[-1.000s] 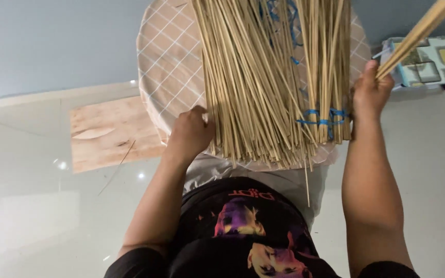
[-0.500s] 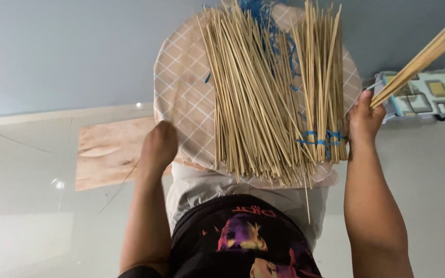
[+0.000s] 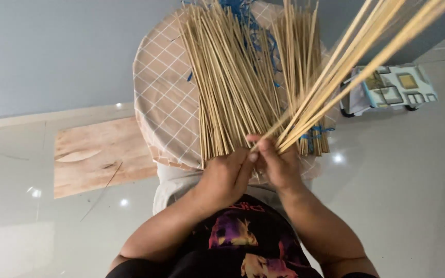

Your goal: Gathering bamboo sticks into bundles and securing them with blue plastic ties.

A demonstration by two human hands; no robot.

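A thick heap of thin bamboo sticks [image 3: 227, 87] lies across a round stool top covered in checked cloth [image 3: 160, 103]. A second bunch tied with blue string [image 3: 310, 128] lies at its right. My right hand [image 3: 279, 164] is shut on a fan of several bamboo sticks [image 3: 351, 56] that rise up and to the right. My left hand [image 3: 227, 175] sits against the right one at the near ends of those sticks, fingers curled; whether it grips them is unclear. Both hands are at the near edge of the stool, above my lap.
A plywood board [image 3: 99, 154] lies on the glossy pale floor to the left of the stool. A small patterned box on wheels [image 3: 392, 87] stands at the right by the grey wall. A loose stick lies on the floor near the board.
My right hand swung its sticks from the stool's right side to the middle front. My left hand came in from the stool's left edge and met it. The camera shifted slightly.
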